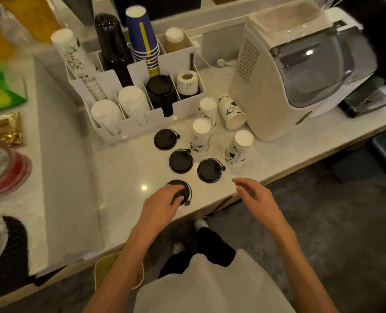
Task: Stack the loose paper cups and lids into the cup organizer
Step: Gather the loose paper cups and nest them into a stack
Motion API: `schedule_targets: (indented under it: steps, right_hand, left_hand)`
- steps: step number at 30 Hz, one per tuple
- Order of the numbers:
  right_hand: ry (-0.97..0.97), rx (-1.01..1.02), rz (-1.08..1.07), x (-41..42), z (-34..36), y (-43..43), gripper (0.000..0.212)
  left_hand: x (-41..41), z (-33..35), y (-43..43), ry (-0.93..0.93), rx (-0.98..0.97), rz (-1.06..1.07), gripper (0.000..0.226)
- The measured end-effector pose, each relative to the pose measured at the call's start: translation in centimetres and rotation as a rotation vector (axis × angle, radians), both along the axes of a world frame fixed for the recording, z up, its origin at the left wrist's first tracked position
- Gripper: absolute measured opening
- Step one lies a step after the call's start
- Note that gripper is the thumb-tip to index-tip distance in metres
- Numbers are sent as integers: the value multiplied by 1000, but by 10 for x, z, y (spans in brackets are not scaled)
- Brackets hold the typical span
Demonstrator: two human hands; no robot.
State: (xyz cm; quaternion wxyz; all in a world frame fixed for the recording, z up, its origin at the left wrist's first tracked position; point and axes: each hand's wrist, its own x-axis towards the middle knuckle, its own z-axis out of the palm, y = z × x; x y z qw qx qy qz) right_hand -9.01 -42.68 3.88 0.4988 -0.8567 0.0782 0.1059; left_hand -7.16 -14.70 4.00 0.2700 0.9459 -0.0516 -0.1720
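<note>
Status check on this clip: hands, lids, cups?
Left hand on nearest black lid, grip unclear. Right hand open, empty. Three lids, four cups loose by cup organizer. Nothing blocking.

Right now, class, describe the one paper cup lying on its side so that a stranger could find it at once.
Start at the big cream machine on the right of the counter. At its lower left corner, just right of the white organizer, four loose leaf-printed cups cluster. The tipped cup is the one nearest the machine: it alone lies on its side, open mouth facing the viewer, while the others stand upside down.
</note>
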Motion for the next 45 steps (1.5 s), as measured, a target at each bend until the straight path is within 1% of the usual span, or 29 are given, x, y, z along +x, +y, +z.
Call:
schedule_targets:
  steps: [3, 5, 8, 11, 13, 17, 19, 21, 24, 26, 29, 32, 34, 36, 38, 42, 45]
  right_hand:
    - [-55, 32, 5, 41, 17, -8, 23]
    - [-106, 15, 57, 72, 28, -10, 23]
    - [-227, -131, 182, 119, 41, -6, 26]
    - [-283, -319, 273, 159, 51, 4, 33]
    - [-269, -386, 358, 181, 51, 13, 40]
    - [-131, -496, 526, 210, 45, 34, 63]
    - [-100, -526, 570, 217, 39, 43, 71]
    - [-88, -521, 573, 221, 31, 50, 73]
    - [-102, -522, 550, 226, 20, 54, 69]
    - [-104, -490, 521, 227, 16, 56, 66]
    - [-97, -441, 514, 229, 18, 56, 64]
    - [-143, -444, 549, 232, 28, 54, 63]
    - [-174, -436, 572, 236, 38, 58, 63]
    - [-170, -395, 604, 240, 50, 67, 65]
    - [-167, -352, 665, 244, 57, 82, 65]
    - [-131, -252, 793, 248, 53, 127, 63]
    - [-43, -124, 883, 242, 38, 169, 65]
  left_hand:
    - [28, 3, -13, -27, 11, 10, 38]
    - [47, 4, -20, -55, 8, 71, 39]
    - [74, -1, -31, -70, -5, 155, 40]
    - [98, -11, -39, -53, -46, 223, 44]
    - [115, -18, -44, -42, -57, 264, 50]
    - [141, -36, -55, -50, -31, 297, 63]
    - [150, -43, -59, -27, -50, 297, 67]
    - [157, -50, -61, -27, -58, 278, 68]
    - [167, -55, -60, -63, -78, 213, 55]
    - [170, -56, -62, -57, -96, 176, 52]
    - [175, -57, -69, -4, -109, 177, 62]
    - [176, -55, -77, 13, -210, 213, 70]
    - [173, -57, -78, -15, -340, 286, 64]
    - [165, -59, -69, -75, -428, 385, 59]
    - [154, -60, -53, -146, -485, 457, 64]
    - [133, -68, -9, -173, -457, 618, 73]
    - [115, -75, 25, -183, -376, 771, 63]
